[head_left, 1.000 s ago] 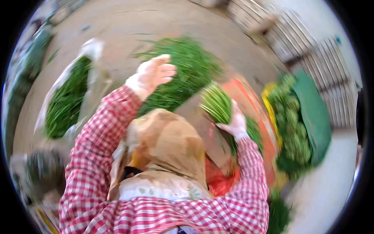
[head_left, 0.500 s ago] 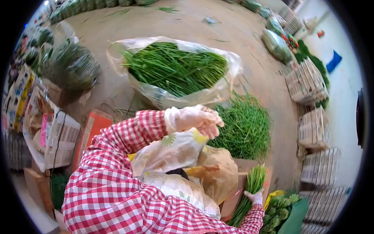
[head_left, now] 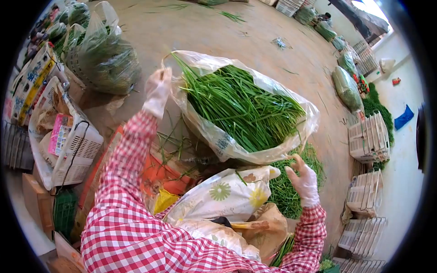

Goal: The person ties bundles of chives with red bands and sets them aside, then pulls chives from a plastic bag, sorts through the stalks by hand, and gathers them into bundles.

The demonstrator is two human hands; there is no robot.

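Observation:
A large clear plastic bag (head_left: 207, 132) lies open on the floor in front of me, filled with long green stalks (head_left: 241, 107). My left hand (head_left: 158, 88), in a pale glove, pinches the bag's edge at its left end. At the bag's lower right rim is my right hand (head_left: 302, 179), gloved too, with thumb and forefinger closed on the edge. Loose greens (head_left: 289, 195) are heaped beneath the bag near my right hand. A bundle of stalks (head_left: 284, 250) lies beside my right forearm, partly hidden.
A full plastic bag (head_left: 107, 61) and a white basket (head_left: 77, 154) stand at the left. White crates (head_left: 368, 136) line the right wall, near filled bags (head_left: 346, 88). An orange sheet (head_left: 164, 179) lies by my left arm. A person (head_left: 325, 18) is far off at the upper right.
My right hand has let go of the bundle of stalks and moved up to the bag's rim. My left hand has moved left and up, taking hold of the bag's edge.

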